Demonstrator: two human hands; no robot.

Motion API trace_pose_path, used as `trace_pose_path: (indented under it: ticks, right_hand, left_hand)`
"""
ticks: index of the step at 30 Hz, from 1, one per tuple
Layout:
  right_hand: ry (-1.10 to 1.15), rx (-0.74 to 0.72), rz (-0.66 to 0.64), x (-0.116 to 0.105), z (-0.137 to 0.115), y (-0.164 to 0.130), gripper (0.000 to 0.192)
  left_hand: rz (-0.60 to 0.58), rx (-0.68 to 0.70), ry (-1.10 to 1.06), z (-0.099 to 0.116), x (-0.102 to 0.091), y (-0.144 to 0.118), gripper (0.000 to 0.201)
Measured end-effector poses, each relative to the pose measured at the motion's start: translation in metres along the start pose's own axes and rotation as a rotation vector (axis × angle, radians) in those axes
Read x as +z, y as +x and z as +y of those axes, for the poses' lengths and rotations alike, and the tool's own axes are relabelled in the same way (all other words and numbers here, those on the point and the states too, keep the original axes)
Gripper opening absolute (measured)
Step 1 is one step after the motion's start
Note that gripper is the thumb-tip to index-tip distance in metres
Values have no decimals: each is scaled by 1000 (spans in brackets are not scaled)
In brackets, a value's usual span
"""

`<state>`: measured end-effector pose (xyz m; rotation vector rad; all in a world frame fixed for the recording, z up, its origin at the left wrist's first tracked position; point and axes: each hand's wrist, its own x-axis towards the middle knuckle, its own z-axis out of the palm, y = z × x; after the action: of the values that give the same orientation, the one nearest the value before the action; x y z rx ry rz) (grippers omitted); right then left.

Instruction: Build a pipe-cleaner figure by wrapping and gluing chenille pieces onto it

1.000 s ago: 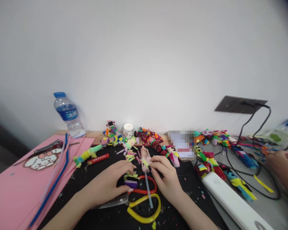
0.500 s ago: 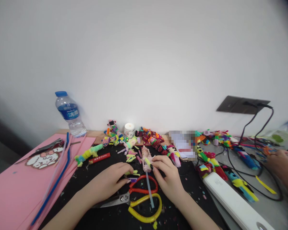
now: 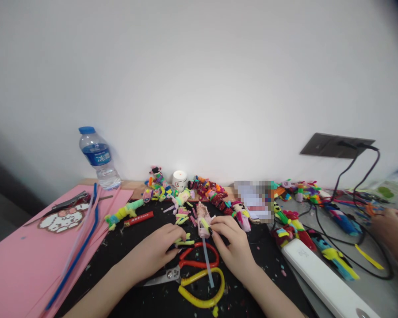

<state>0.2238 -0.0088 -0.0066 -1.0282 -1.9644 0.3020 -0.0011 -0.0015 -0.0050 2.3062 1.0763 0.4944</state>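
My right hand (image 3: 234, 245) is closed in a pinch on a short yellow-green and black pipe cleaner piece (image 3: 206, 224). That piece lies against a pink glue gun (image 3: 202, 211), from which a translucent glue stick (image 3: 208, 263) sticks out toward me. On the left, my left hand (image 3: 159, 245) has its fingers curled down at a few cut pipe cleaner pieces (image 3: 185, 242); whatever is between the fingertips is hidden. Scissors (image 3: 204, 287) with one red and one yellow handle lie between my wrists, blades pointing left. All this rests on a black mat (image 3: 172, 304).
Finished pipe cleaner figures (image 3: 214, 194) line the wall side. Pink sheets (image 3: 16, 265), long pipe cleaners (image 3: 73, 265) and a water bottle (image 3: 99, 159) are left. A white device (image 3: 325, 278), black cables (image 3: 318, 221) and another person's hand (image 3: 386, 227) are right.
My left hand's fingers have drawn in over the cut pieces, and a purple piece at its thumb no longer shows. My right hand stays at the glue gun. The view shifts slightly.
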Motion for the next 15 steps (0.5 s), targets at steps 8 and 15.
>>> trace_pose_path:
  ticks: [8,15]
  right_hand:
    - [4,-3,7,1,1,0,17]
    - [-2,13,5,1,2,-1,17]
  left_hand:
    - [188,-63,-34,-9,-7,3,20]
    - [226,-225,119,-28,-28,0,17]
